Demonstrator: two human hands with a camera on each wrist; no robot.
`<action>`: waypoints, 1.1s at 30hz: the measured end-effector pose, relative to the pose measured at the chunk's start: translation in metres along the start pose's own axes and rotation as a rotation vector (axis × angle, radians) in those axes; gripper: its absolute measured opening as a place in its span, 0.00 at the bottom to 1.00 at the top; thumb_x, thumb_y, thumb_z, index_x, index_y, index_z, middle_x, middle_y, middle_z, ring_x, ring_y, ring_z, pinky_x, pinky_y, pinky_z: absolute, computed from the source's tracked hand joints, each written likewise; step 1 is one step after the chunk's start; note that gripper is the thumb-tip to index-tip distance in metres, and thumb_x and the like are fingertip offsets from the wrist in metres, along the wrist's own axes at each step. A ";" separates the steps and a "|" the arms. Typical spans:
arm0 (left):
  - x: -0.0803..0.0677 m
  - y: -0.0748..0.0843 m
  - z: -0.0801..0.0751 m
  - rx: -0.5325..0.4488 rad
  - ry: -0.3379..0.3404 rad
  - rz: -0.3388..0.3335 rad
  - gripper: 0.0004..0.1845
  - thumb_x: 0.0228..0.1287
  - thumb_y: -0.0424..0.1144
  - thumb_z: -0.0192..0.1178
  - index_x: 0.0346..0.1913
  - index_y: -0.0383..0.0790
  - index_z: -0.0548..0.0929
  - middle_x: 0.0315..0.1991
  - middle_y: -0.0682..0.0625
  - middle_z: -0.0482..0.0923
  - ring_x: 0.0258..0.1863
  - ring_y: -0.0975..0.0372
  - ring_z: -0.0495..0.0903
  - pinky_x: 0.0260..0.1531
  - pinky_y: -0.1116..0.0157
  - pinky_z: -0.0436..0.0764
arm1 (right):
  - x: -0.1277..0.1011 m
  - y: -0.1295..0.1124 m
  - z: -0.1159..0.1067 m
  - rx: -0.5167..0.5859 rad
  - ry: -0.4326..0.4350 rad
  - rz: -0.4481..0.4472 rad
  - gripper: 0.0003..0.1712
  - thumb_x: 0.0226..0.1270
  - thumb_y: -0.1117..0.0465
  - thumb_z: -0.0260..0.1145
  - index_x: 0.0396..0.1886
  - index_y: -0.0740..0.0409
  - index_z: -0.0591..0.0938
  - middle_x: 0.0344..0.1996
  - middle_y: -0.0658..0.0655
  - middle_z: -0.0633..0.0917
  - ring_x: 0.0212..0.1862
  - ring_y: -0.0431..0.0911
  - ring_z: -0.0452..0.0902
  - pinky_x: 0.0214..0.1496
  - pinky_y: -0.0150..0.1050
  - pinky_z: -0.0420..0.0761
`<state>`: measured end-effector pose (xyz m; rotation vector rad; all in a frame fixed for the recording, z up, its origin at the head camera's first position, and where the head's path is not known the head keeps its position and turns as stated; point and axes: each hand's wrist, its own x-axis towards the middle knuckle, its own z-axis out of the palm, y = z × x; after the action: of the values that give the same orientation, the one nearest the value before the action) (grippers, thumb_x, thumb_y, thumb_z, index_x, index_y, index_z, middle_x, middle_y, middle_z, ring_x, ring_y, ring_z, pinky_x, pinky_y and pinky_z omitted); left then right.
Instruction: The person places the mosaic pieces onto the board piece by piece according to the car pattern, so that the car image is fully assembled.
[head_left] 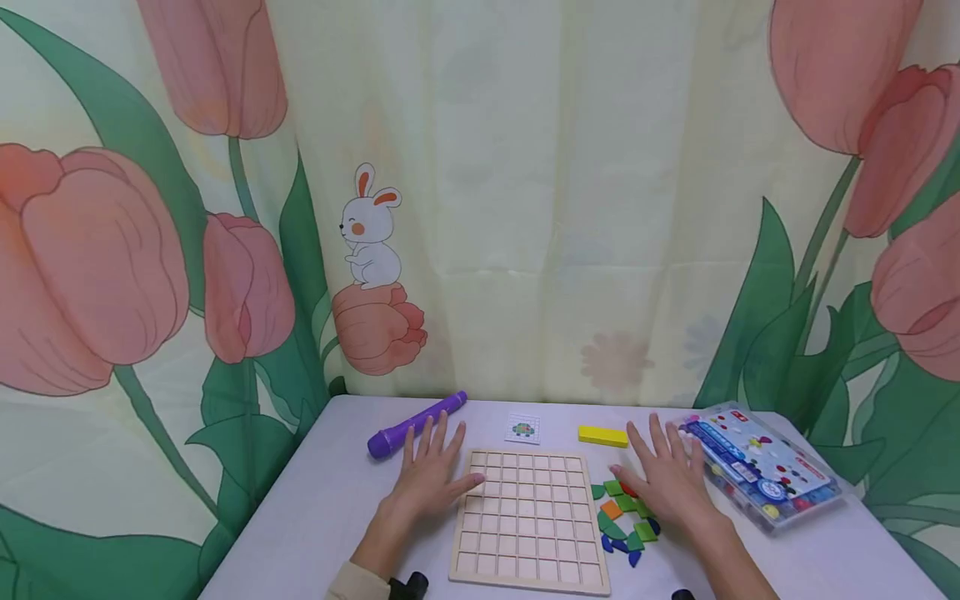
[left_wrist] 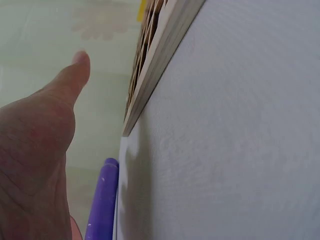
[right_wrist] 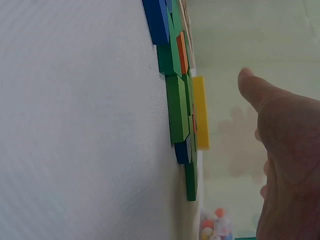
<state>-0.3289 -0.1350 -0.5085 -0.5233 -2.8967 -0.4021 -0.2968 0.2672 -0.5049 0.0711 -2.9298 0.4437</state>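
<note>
My left hand (head_left: 429, 477) hovers with spread fingers by the left edge of a wooden grid board (head_left: 528, 521), holding nothing. In the left wrist view its thumb is straight and raised off the table. My right hand (head_left: 670, 479), fingers also spread, hangs above the right side of a group of coloured blocks (head_left: 612, 508) in green, blue and orange. The right wrist view shows those blocks (right_wrist: 177, 107) lying flat, apart from the hand. A small picture card (head_left: 522, 429) with a turtle-like pattern lies behind the board.
A purple tube-shaped object (head_left: 416, 425) lies at the back left. A yellow bar (head_left: 603, 437) sits behind the blocks. On the right is a clear plastic case (head_left: 765, 467) with colourful pieces inside. A tulip-printed curtain (head_left: 495, 208) hangs behind the white table (head_left: 300, 517).
</note>
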 end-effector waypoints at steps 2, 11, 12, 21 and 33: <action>-0.002 -0.002 0.000 0.003 -0.001 -0.002 0.51 0.68 0.75 0.51 0.85 0.52 0.52 0.86 0.41 0.36 0.85 0.42 0.35 0.79 0.34 0.31 | 0.001 -0.001 0.001 0.004 0.002 -0.008 0.53 0.70 0.31 0.62 0.84 0.53 0.58 0.83 0.74 0.43 0.81 0.75 0.33 0.75 0.78 0.23; -0.002 -0.003 0.000 0.002 0.000 -0.010 0.52 0.68 0.76 0.51 0.85 0.52 0.52 0.86 0.40 0.37 0.85 0.42 0.36 0.79 0.33 0.33 | 0.001 -0.002 0.001 0.008 0.007 -0.027 0.52 0.70 0.31 0.63 0.84 0.51 0.57 0.83 0.72 0.42 0.81 0.74 0.33 0.76 0.78 0.24; -0.002 -0.003 0.000 0.004 -0.005 -0.010 0.52 0.68 0.76 0.51 0.85 0.52 0.51 0.86 0.41 0.36 0.85 0.42 0.36 0.79 0.33 0.32 | 0.001 -0.003 0.001 0.011 0.008 -0.029 0.52 0.70 0.31 0.63 0.84 0.51 0.58 0.83 0.73 0.42 0.81 0.74 0.33 0.75 0.78 0.24; -0.003 -0.003 -0.002 -0.050 -0.023 -0.007 0.52 0.67 0.74 0.54 0.85 0.52 0.49 0.86 0.41 0.35 0.85 0.43 0.35 0.79 0.33 0.32 | 0.004 -0.003 -0.006 -0.008 0.160 -0.084 0.50 0.70 0.37 0.67 0.83 0.53 0.61 0.81 0.73 0.56 0.78 0.73 0.52 0.77 0.77 0.46; -0.003 -0.013 -0.003 -0.272 -0.161 0.078 0.58 0.62 0.71 0.65 0.86 0.52 0.46 0.86 0.36 0.32 0.85 0.39 0.33 0.80 0.34 0.39 | 0.019 -0.018 -0.020 0.177 0.151 -0.040 0.44 0.71 0.43 0.69 0.79 0.56 0.67 0.72 0.71 0.71 0.73 0.71 0.64 0.68 0.80 0.63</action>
<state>-0.3303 -0.1484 -0.5094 -0.7386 -2.9773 -0.7831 -0.3109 0.2558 -0.4773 0.1139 -2.7301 0.6707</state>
